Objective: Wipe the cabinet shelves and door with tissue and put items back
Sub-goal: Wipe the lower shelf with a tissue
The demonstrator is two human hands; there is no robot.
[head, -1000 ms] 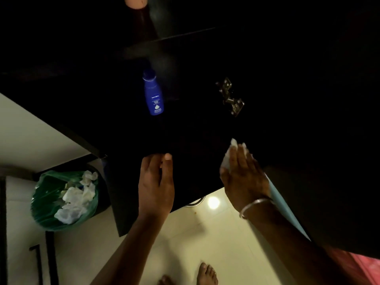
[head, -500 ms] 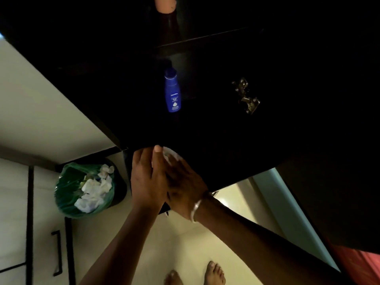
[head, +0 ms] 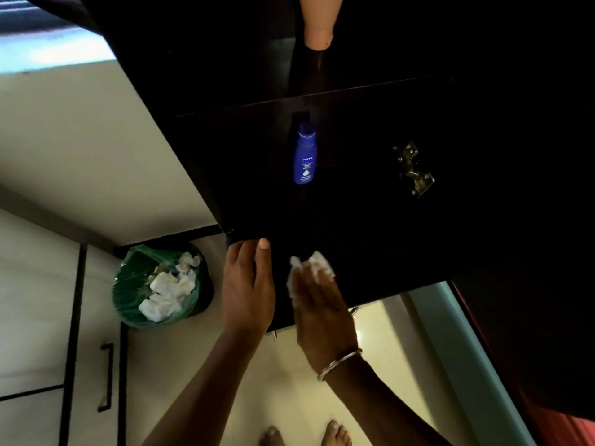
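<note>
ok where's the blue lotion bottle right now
In the head view, the blue lotion bottle stands on the dark shelf, centre frame, left of the metal hinge.

Bare forearms without sleeves, a thin silver bangle [head: 339, 364] on the right wrist, bare feet [head: 306, 434] below

I had a single view, from the wide-angle camera on the person's head. It looked forward and steeply down, close to the dark cabinet shelf [head: 354, 220] and both hands [head: 248, 284], with the floor [head: 193, 365] and bare feet [head: 335, 432] far below. There was no second view to share anything.
</note>
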